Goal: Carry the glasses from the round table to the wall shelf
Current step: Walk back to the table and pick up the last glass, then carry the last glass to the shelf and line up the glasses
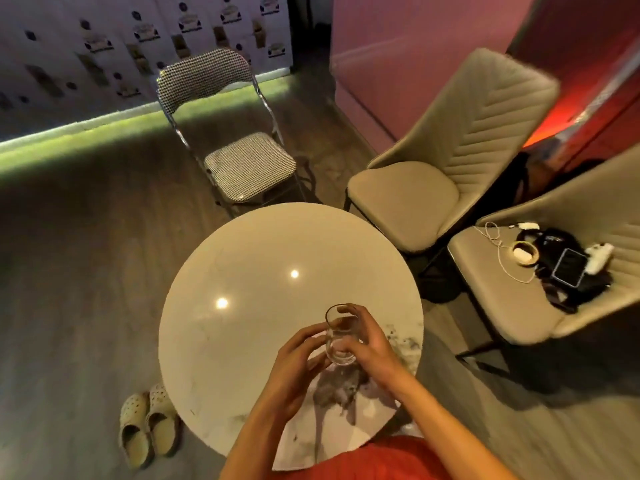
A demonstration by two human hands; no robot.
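Note:
A clear drinking glass [340, 336] is over the near right part of the round white marble table [242, 289]. My right hand [369, 344] wraps its right side with fingers curled over the rim. My left hand [298, 365] cups the glass from the left, fingertips touching its wall. Whether the glass rests on the tabletop or is lifted just above it, I cannot tell. No other glass shows on the table. The wall shelf is not in view.
A houndstooth folding chair [242, 168] stands beyond the table. A beige padded chair [433, 181] is at the right rear, and another [502, 306] at right carries a phone, cables and a black bag. A pair of clogs [149, 427] lies on the floor at left.

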